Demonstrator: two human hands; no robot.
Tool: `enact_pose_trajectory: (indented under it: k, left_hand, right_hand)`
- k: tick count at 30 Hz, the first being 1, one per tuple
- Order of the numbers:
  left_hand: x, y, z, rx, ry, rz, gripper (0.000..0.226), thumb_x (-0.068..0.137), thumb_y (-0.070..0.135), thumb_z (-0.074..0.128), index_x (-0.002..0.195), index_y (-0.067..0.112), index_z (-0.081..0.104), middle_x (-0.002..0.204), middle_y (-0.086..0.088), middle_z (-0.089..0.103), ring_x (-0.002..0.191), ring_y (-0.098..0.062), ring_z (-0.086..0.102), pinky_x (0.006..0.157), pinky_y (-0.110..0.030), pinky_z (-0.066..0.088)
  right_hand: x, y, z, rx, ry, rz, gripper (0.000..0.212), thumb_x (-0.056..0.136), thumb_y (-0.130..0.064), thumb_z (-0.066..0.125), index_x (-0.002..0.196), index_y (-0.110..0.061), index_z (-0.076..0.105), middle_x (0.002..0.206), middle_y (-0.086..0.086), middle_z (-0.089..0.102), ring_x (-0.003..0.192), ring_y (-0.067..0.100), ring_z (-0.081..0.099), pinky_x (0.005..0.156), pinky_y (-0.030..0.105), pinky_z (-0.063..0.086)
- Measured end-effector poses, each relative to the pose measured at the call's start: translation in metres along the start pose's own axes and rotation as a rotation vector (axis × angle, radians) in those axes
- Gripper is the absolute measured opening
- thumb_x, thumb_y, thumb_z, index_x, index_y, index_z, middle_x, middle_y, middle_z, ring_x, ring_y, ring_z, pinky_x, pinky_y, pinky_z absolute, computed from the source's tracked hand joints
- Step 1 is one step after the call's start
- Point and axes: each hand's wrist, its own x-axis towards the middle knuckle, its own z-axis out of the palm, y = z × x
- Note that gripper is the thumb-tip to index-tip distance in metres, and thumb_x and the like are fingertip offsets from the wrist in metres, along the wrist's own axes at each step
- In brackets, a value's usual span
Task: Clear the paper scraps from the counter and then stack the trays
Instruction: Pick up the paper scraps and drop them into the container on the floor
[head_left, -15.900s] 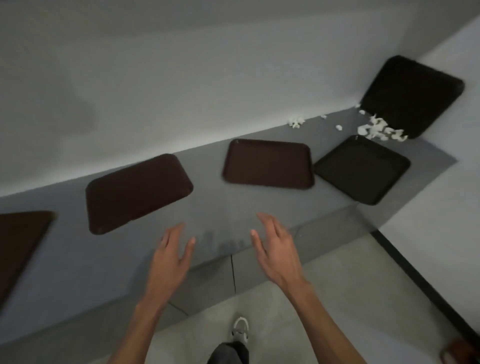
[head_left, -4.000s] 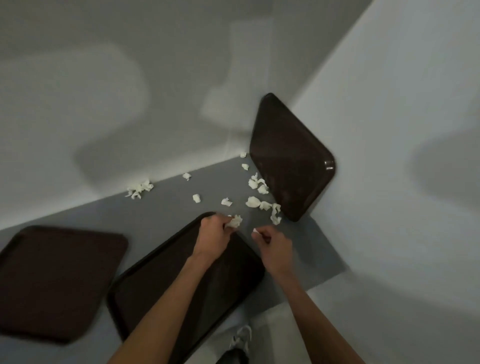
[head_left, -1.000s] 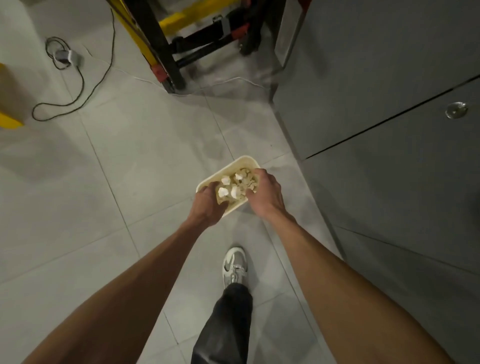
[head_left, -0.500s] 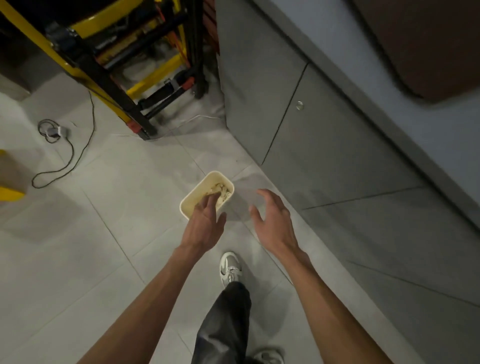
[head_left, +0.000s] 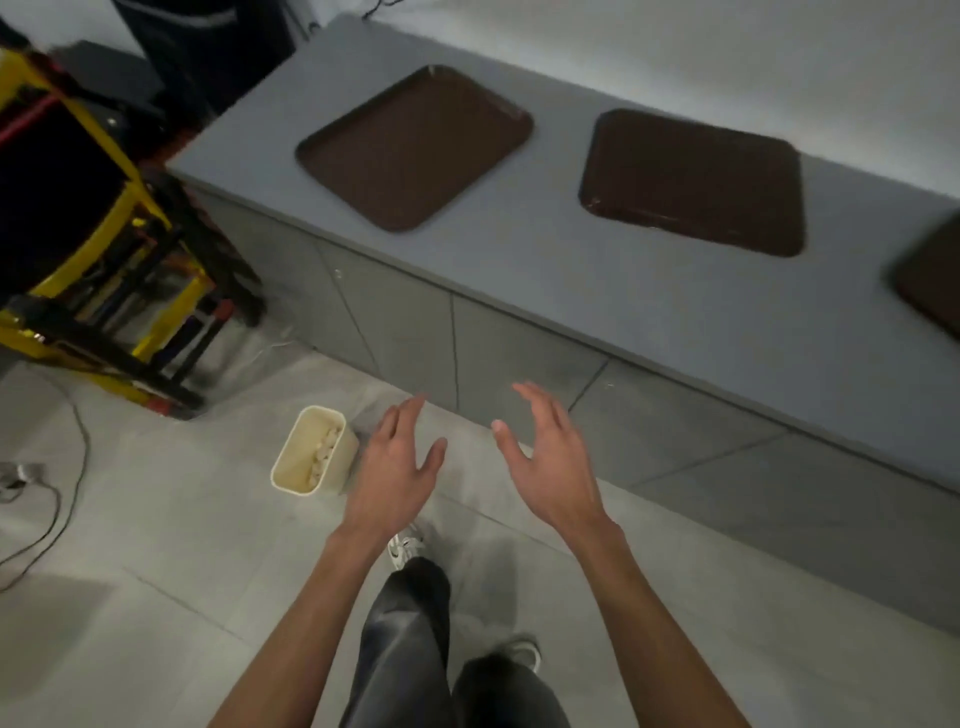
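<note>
Scraps (head_left: 324, 449) lie half hidden in the bin (head_left: 285, 465) beside my empty, spread left hand (head_left: 395, 470) and right hand (head_left: 551, 467); left tray (head_left: 415, 150) and middle tray (head_left: 693, 182) sit apart on the counter (head_left: 571, 275), third tray (head_left: 935, 283) cut off.

The right tray (head_left: 930, 280) is blurred and cut by the right edge; only its left end shows. The counter (head_left: 571, 275) runs out of view there too. The rack (head_left: 104, 249) is smeared and cropped at the left edge, as is the cable (head_left: 62, 499). The bin (head_left: 291, 467) wall hides most of the scraps (head_left: 324, 449); their number cannot be told. Both forearms (head_left: 322, 597) leave the bottom edge; one hides part of a shoe (head_left: 405, 545).
</note>
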Motion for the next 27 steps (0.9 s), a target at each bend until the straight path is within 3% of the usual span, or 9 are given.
enact_pose_trajectory:
  k: [9,13,16,18,22,27]
  left_hand:
    - [-0.050,0.173,0.029,-0.038,-0.167,0.292,0.062,0.099,0.033,0.063,0.155,0.026,0.037,0.145,-0.002,0.053,0.135,-0.022,0.050,0.110,-0.036,0.041]
    - [-0.052,0.229,0.056,-0.035,-0.250,0.399,0.060,0.098,0.034,0.065,0.152,0.028,0.042,0.148,0.002,0.053,0.135,-0.018,0.050,0.113,-0.033,0.040]
    - [-0.044,0.268,0.086,-0.018,-0.322,0.485,0.058,0.098,0.035,0.065,0.151,0.026,0.044,0.147,0.003,0.055,0.129,-0.011,0.053,0.110,-0.026,0.039]
    - [-0.035,0.295,0.110,-0.009,-0.364,0.522,0.056,0.099,0.034,0.064,0.151,0.024,0.045,0.147,0.003,0.055,0.130,-0.016,0.054,0.109,-0.027,0.039]
    - [-0.013,0.355,0.161,-0.028,-0.422,0.597,0.051,0.100,0.033,0.063,0.147,0.021,0.050,0.146,0.008,0.054,0.135,-0.011,0.049,0.109,-0.014,0.028]
    - [0.015,0.428,0.225,-0.043,-0.552,0.616,0.048,0.098,0.027,0.066,0.143,0.015,0.054,0.141,0.001,0.060,0.131,-0.019,0.056,0.108,-0.020,0.035]
  right_hand:
    - [-0.114,0.050,-0.166,0.036,0.334,0.122,0.058,0.104,-0.059,0.050,0.155,-0.033,0.039,0.159,-0.008,0.045,0.145,0.011,0.043,0.121,0.035,0.037]
    - [-0.154,0.079,-0.220,0.036,0.464,0.219,0.055,0.105,-0.057,0.051,0.154,-0.033,0.041,0.156,-0.009,0.049,0.142,0.009,0.045,0.116,0.021,0.034]
    - [-0.177,0.109,-0.254,0.047,0.569,0.300,0.052,0.105,-0.055,0.053,0.151,-0.033,0.045,0.149,-0.008,0.054,0.136,0.010,0.051,0.110,0.019,0.038]
    - [-0.188,0.131,-0.276,0.046,0.625,0.354,0.050,0.105,-0.055,0.054,0.149,-0.032,0.047,0.146,-0.009,0.056,0.134,0.010,0.053,0.108,0.016,0.037]
    - [-0.205,0.177,-0.321,0.049,0.709,0.466,0.050,0.104,-0.059,0.050,0.148,-0.036,0.047,0.145,-0.012,0.056,0.131,0.009,0.055,0.107,0.025,0.046]
    - [-0.222,0.220,-0.379,0.033,0.817,0.609,0.048,0.104,-0.057,0.051,0.147,-0.035,0.050,0.146,-0.012,0.057,0.133,0.010,0.054,0.109,0.026,0.043]
